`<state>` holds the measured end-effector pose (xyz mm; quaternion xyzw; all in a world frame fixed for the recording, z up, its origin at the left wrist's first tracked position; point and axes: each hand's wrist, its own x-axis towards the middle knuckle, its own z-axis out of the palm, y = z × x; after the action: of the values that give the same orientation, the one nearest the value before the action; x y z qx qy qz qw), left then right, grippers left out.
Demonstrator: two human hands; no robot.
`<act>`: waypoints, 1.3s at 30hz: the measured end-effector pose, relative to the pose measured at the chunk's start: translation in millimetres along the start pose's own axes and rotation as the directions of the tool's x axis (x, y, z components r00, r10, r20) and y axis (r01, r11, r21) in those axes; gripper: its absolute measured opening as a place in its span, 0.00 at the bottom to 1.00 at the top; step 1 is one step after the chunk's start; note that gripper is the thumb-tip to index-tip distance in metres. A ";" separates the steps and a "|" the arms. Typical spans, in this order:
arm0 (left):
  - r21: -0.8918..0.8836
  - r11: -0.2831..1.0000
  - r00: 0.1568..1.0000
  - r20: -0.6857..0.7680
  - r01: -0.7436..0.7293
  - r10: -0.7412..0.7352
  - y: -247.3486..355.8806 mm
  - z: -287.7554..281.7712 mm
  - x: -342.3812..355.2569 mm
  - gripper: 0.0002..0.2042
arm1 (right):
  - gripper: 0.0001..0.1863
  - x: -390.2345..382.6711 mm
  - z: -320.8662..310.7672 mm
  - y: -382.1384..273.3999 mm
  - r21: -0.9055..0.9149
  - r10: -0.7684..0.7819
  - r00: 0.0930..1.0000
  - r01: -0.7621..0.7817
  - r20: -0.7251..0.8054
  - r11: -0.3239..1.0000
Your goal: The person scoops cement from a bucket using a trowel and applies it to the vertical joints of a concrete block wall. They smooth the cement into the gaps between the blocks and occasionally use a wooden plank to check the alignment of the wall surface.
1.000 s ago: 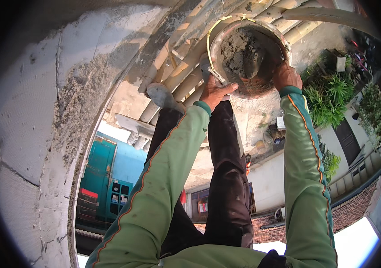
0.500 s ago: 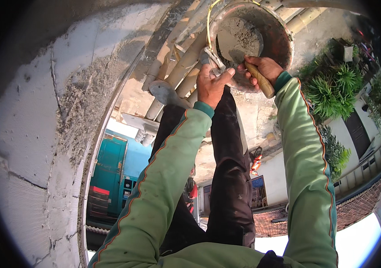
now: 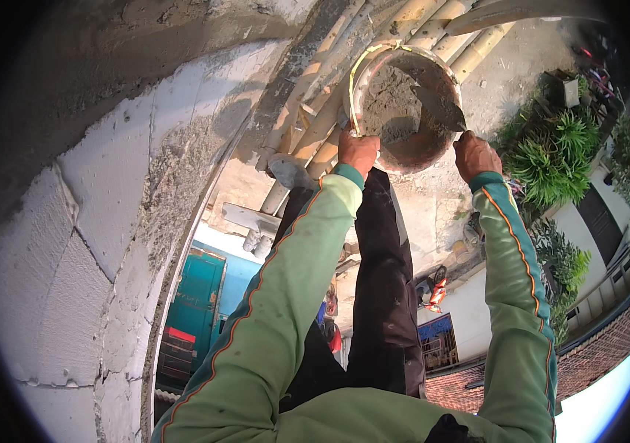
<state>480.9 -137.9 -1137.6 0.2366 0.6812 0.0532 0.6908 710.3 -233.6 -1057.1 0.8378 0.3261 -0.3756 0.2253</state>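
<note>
A round bucket (image 3: 412,164) with grey wet mortar (image 3: 392,92) inside is at the upper middle, its mouth facing me. Its yellowish handle (image 3: 354,81) curves round the left side of the rim. My left hand (image 3: 359,151) is closed round the lower end of that handle, against the bucket's near left edge. On the bucket's right, my right hand (image 3: 477,157) grips a trowel, whose grip is hidden in the fist. The dark pointed trowel blade (image 3: 440,109) reaches over the rim into the bucket, tip toward the mortar.
Bamboo poles (image 3: 322,136) run beneath and behind the bucket. A wall of pale blocks (image 3: 71,280) with rough mortar curves along my left. Far below are a teal door (image 3: 197,299), potted greenery (image 3: 569,144) and a tiled roof (image 3: 588,369). My dark-trousered legs (image 3: 385,280) show between my arms.
My right hand has moved right, bringing the trowel blade up to the bucket's right side. The bucket appears lower and more face-on, and my left hand has closed more fully round the handle.
</note>
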 end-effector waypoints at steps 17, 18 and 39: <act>-0.004 0.981 0.981 0.010 -0.194 0.194 178.6 -221.8 -361.0 0.21 | 0.22 -284.8 -119.6 -122.3 0.613 -0.582 0.781 0.351 0.224 0.707; -0.118 0.976 0.983 -0.006 -0.185 0.186 183.3 -225.6 -374.9 0.20 | 0.23 -306.1 -127.2 -127.4 0.637 -0.597 0.783 0.373 0.173 0.674; -0.283 0.959 0.991 -0.131 0.002 -0.040 148.6 -359.2 -470.0 0.11 | 0.23 -589.6 -316.1 -158.0 0.484 0.201 0.850 0.454 -0.487 -0.748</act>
<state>139.7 -101.4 -633.4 0.1243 0.7145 0.1584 0.6700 451.8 -150.8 -425.5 0.4621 -0.0289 -0.3085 -0.8310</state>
